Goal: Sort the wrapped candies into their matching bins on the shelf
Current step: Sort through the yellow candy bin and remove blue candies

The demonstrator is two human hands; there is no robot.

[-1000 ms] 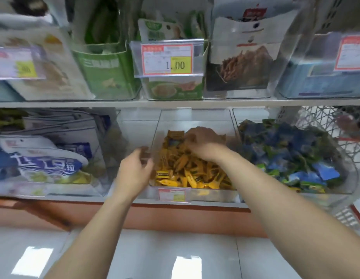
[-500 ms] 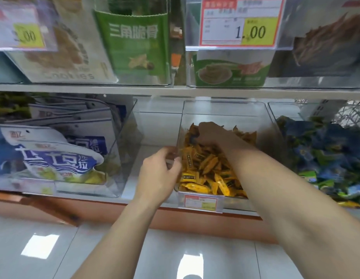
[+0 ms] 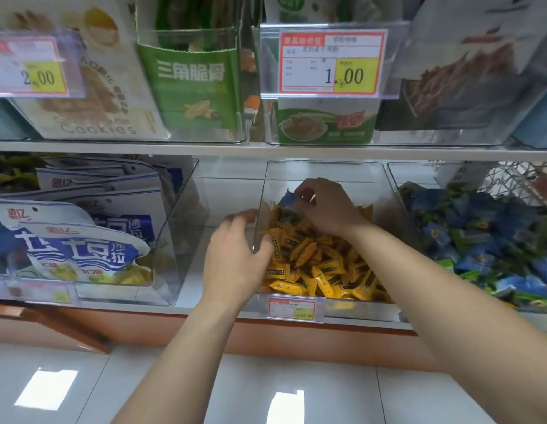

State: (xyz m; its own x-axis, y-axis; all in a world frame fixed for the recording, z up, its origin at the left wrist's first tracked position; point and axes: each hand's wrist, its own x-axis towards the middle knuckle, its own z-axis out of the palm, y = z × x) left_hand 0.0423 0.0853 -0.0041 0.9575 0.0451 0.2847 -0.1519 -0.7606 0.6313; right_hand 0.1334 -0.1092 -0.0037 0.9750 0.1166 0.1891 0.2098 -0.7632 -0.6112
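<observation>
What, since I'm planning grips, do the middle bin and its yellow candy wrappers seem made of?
The bin: probably hard clear plastic, glossy; candies show through its walls, edges catch light. The yellow wrappers: thin shiny film, plastic or foil-lined, cannot tell; crimped ends, highlights. The left hand grips the bin's wall; the right hand pinches a blue candy.

A blue-wrapped candy (image 3: 287, 201) is held over yellow candies (image 3: 321, 264) heaped in the clear middle bin (image 3: 327, 174).
</observation>
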